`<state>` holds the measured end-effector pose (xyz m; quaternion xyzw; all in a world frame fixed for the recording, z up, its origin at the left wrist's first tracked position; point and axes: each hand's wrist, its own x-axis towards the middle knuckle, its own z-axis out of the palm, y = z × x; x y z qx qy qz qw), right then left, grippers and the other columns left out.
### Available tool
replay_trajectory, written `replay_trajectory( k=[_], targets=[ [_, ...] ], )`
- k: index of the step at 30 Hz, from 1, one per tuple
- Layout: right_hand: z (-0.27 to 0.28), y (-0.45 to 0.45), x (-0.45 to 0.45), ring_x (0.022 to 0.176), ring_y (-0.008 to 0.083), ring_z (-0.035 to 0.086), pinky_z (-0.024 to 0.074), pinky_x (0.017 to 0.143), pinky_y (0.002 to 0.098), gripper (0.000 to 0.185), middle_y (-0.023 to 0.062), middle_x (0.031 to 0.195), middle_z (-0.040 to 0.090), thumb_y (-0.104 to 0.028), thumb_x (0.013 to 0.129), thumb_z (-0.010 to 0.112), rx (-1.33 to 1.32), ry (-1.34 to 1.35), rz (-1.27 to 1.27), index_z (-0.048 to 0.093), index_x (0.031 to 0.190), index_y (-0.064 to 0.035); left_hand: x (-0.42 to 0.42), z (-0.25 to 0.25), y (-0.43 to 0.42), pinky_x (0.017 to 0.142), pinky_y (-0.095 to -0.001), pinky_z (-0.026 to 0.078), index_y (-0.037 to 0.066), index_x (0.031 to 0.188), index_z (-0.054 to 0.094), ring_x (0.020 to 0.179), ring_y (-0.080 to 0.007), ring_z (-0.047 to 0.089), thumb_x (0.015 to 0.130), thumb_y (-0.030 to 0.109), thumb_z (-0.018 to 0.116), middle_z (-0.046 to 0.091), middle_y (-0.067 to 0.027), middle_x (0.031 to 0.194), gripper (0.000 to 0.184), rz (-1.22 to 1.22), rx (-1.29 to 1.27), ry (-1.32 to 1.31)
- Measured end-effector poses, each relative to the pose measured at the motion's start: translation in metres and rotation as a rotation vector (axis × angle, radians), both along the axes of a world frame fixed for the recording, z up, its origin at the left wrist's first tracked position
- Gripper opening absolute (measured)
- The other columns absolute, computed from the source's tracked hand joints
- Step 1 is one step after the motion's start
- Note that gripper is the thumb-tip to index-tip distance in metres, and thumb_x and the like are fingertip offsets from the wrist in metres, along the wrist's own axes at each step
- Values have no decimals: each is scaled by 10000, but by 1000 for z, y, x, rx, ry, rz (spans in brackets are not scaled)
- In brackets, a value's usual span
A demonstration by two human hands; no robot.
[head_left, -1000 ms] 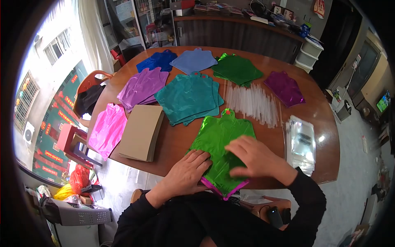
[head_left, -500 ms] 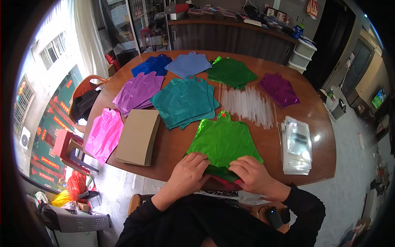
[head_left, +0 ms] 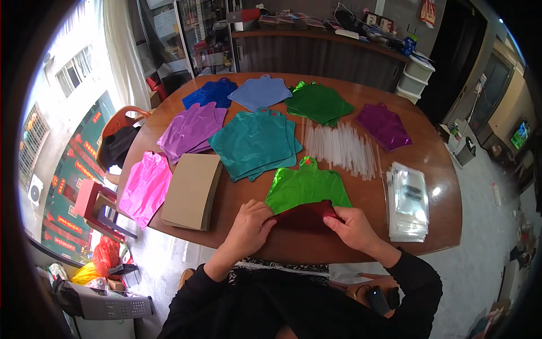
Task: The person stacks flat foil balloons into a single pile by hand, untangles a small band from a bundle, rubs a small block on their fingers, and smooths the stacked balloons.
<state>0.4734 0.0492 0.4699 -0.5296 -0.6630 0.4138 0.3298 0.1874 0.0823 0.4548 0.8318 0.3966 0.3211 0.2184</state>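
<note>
Holds up the near end of a shiny green sheet [head_left: 307, 185] with left hand [head_left: 250, 226] and right hand [head_left: 355, 227]. Shows dark red between the hands. Has teal sheets [head_left: 251, 142] and white sticks [head_left: 341, 150] farther back, brown cards [head_left: 189, 191] at left, clear plastic [head_left: 407, 204] at right.

The right hand [head_left: 354, 229], a second ago a blur above the middle of the green foil sheet [head_left: 307, 185], now pinches its near edge. That edge, flat then, is raised between this hand and the left hand [head_left: 248, 229], newly showing a dark red surface [head_left: 305, 219] below the shortened green.
</note>
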Motion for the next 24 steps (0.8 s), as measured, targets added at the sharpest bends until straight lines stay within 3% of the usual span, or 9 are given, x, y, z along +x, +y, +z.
replay_trajectory(
  k=[3, 14, 24],
  targets=[
    [5, -4, 0, 624, 97, 425, 377, 596, 244, 140, -23, 713, 569, -75, 957, 638, 89, -15, -37, 629, 848, 13, 1, -6, 2, 836, -346, 435, 27, 897, 669, 867, -265, 561, 798, 7, 700, 668, -63, 918, 105, 31, -21, -55],
    [-6, 0, 9, 604, 84, 426, 382, 574, 240, 92, -32, 692, 583, -50, 934, 664, 23, 151, -47, 651, 874, 19, -1, -7, 5, 859, -337, 426, 35, 907, 674, 888, -257, 573, 774, 15, 722, 670, -64, 954, 142, 28, -87, -57],
    [3, -3, 14, 646, 94, 483, 411, 623, 241, 17, -6, 750, 641, -5, 887, 692, -104, 125, -11, 680, 897, 1, -8, 20, 1, 880, -355, 452, 11, 1018, 698, 912, -271, 583, 892, 111, 688, 688, -92, 1047, 161, -80, -87, -31]
  ],
)
